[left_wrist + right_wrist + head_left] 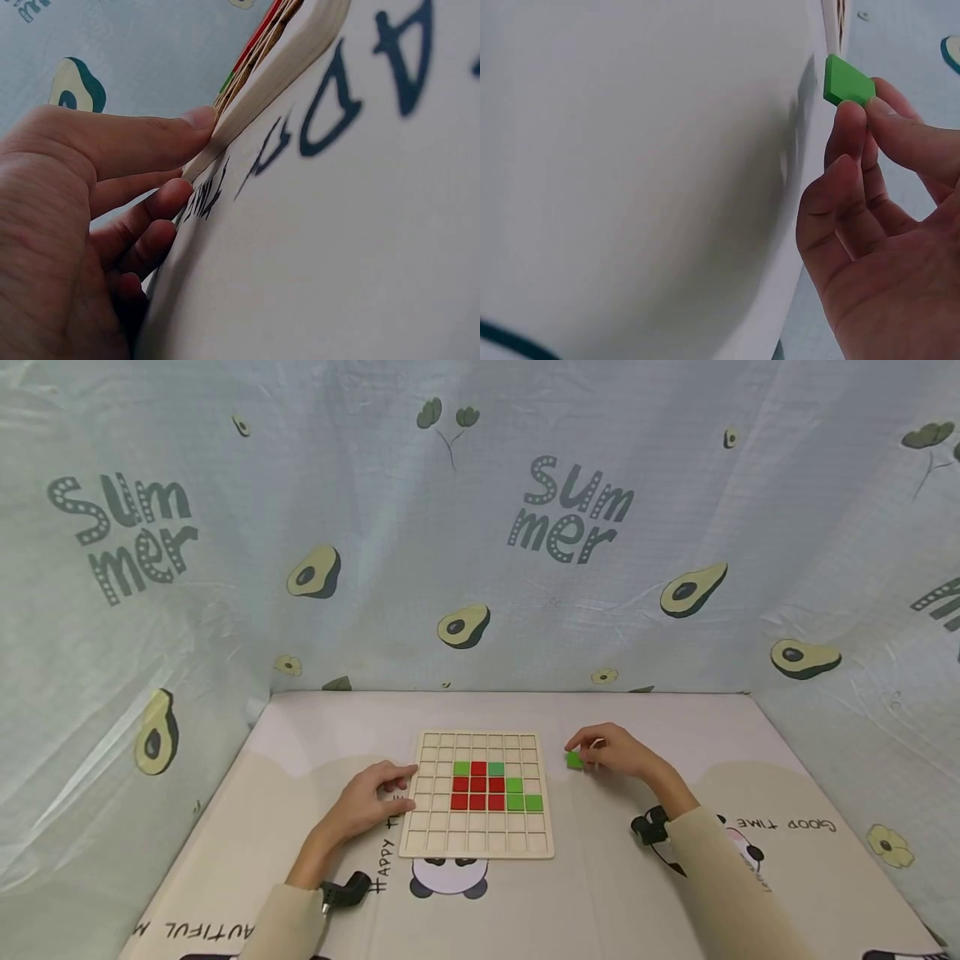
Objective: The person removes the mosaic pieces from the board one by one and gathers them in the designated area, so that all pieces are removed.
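A square wooden grid board [438,842] lies on the table, with red tiles [477,785] and green tiles [513,793] set in some of its cells. One tile near the top [496,769] is a bluer green. My left hand [367,797] touches the board's left edge, thumb and index finger spread apart; in the left wrist view, the left hand [97,180] has fingertips against the board's side [262,82]. Right of the board, my right hand [611,750] pinches a green square tile [847,81] between thumb and fingers, its flat face plainly seen in the right wrist view.
A printed cloth [600,877] with a panda and lettering covers the table. Pale curtains [375,485] with avocados and "summer" words rise behind and at both sides. Black wrist-worn devices [348,889] sit by the sleeves.
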Action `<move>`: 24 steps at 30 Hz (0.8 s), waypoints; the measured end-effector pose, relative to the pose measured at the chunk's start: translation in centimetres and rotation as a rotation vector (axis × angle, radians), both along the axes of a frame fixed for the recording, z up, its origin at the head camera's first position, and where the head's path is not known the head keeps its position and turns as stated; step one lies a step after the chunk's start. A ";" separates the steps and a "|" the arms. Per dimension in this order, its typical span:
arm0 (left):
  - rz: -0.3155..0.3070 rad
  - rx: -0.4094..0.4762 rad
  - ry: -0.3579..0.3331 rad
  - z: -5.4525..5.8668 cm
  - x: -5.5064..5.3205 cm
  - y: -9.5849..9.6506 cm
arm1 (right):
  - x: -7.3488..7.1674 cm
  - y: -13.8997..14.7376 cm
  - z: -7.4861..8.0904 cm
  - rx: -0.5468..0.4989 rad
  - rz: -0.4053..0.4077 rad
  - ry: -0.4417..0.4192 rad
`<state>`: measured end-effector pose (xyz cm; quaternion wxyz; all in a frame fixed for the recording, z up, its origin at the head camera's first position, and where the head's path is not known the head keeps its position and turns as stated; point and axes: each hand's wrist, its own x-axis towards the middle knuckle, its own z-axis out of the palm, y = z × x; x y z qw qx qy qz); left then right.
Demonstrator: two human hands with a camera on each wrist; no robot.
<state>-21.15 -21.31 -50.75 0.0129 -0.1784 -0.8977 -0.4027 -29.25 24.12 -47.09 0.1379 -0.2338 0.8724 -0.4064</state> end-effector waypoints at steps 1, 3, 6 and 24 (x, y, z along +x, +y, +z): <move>0.000 -0.002 -0.001 0.0 0.0 0.0 | 0.0 0.3 0.0 0.001 0.003 0.000; 0.001 -0.005 -0.002 0.1 0.0 0.0 | -0.2 0.6 -0.1 0.003 0.014 0.004; 0.002 -0.003 -0.006 0.1 -0.1 0.0 | -0.3 0.8 -0.1 0.014 0.017 0.011; 0.010 -0.004 -0.027 0.3 -0.1 0.1 | -0.5 0.2 -0.3 0.114 -0.066 0.017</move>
